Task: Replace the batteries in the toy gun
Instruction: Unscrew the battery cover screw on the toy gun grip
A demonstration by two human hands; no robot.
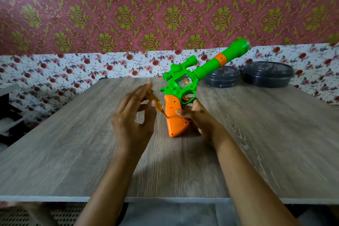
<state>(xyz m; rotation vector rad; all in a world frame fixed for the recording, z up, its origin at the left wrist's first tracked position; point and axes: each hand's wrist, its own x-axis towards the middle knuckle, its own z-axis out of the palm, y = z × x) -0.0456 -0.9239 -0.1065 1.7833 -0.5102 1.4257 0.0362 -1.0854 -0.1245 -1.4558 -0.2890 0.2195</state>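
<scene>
A green toy gun (185, 80) with an orange grip (175, 119) stands tilted on the wooden table (256, 134), its butt on the tabletop and its barrel pointing up to the right. My right hand (198, 121) grips the orange handle from the right, thumb across its side. My left hand (134, 113) pinches a yellow-handled screwdriver (156, 102) between thumb and fingers, the other fingers straight and pointing up. The screwdriver's tip touches the left side of the orange grip.
Two dark round lidded containers (222, 77) (267, 74) sit at the table's back right, against the floral wall. A dark shelf unit (9, 115) stands off the table's left edge. The near table edge runs across the bottom of the view.
</scene>
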